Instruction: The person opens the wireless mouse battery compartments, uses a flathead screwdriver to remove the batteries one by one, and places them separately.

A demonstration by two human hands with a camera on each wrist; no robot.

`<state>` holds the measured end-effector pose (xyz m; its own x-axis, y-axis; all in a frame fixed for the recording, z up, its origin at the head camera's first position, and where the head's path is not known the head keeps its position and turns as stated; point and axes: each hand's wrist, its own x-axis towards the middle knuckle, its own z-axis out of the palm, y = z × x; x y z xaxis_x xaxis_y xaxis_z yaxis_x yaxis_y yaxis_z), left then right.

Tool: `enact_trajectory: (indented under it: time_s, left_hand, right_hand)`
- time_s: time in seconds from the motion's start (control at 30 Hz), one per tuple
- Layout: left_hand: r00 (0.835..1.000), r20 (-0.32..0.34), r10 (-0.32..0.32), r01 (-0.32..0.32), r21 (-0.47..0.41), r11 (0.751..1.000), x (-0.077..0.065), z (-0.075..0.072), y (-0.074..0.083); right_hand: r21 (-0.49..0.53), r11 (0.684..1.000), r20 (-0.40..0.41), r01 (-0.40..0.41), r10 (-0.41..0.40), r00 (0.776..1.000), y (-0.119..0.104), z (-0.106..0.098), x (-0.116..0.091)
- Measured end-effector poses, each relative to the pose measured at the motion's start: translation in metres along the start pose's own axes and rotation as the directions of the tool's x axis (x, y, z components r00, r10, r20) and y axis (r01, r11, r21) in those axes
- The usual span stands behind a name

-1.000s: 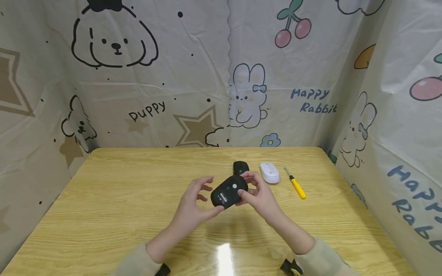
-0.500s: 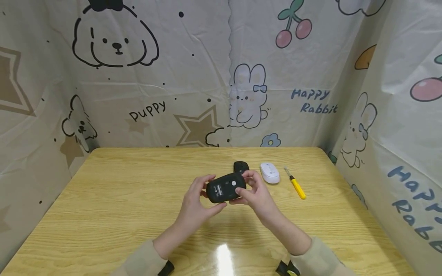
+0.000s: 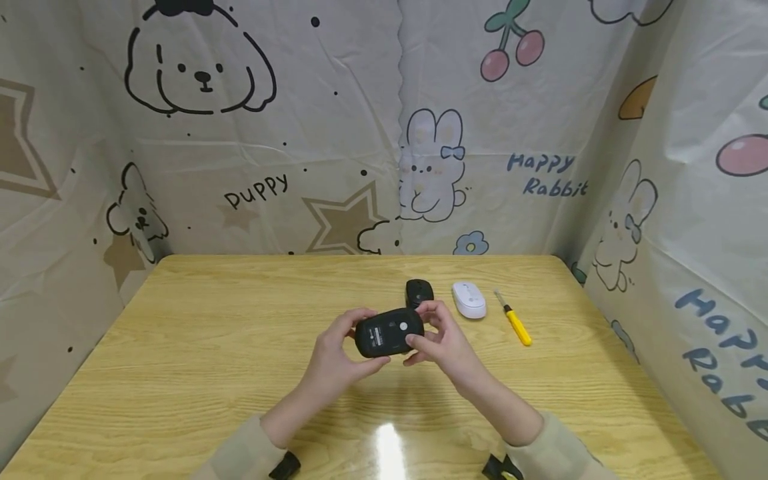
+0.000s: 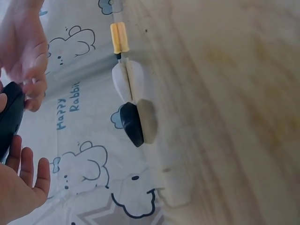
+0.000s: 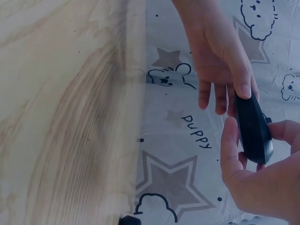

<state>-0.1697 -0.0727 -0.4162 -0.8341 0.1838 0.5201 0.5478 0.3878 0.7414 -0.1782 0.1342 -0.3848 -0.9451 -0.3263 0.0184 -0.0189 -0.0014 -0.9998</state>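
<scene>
A black computer mouse [image 3: 387, 332] is held above the table, its underside with a white round spot and a small label turned up toward the head camera. My left hand [image 3: 336, 350] grips its left end, thumb along the near edge and fingers at the far edge. At the other end my right hand [image 3: 447, 343] pinches the mouse, the thumb pressing on the underside near the white spot. In the right wrist view the mouse [image 5: 253, 129] shows edge-on between both hands. Only part of it enters the left wrist view.
Behind the hands lies a second black mouse [image 3: 419, 291], partly overlapped by the held one in the head view. To its right are a white mouse [image 3: 469, 300] and a screwdriver [image 3: 516, 325] with a yellow handle. Printed cloth [image 3: 270, 153] walls the wooden table [image 3: 210, 320].
The held mouse has turned from a slant to nearly level and shifted slightly left. My left hand, earlier with fingers spread off its far edge, has closed around its left end.
</scene>
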Motion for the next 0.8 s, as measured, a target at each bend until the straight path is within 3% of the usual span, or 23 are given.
enact_trajectory:
  time_s: [0.2,0.43,0.57,0.8]
  left_hand:
    - [0.999,0.047,-0.009,0.009,0.005,1.0,0.001,-0.008,0.003]
    - [0.993,0.12,-0.016,0.014,0.013,1.0,0.002,-0.017,0.005]
    - [0.988,0.153,0.0,-0.005,0.029,1.0,0.004,-0.018,0.005]
    - [0.985,0.175,0.006,-0.016,0.054,0.998,0.006,-0.018,0.003]
  right_hand:
    - [-0.133,0.99,0.047,0.049,-0.043,0.998,-0.002,-0.006,-0.003]
    - [-0.348,0.926,0.12,0.146,-0.11,0.987,-0.007,-0.011,-0.003]
    - [-0.407,0.906,0.141,0.114,-0.06,0.988,-0.009,-0.012,-0.001]
    - [-0.393,0.919,0.128,0.038,0.014,0.992,-0.01,-0.007,0.001]
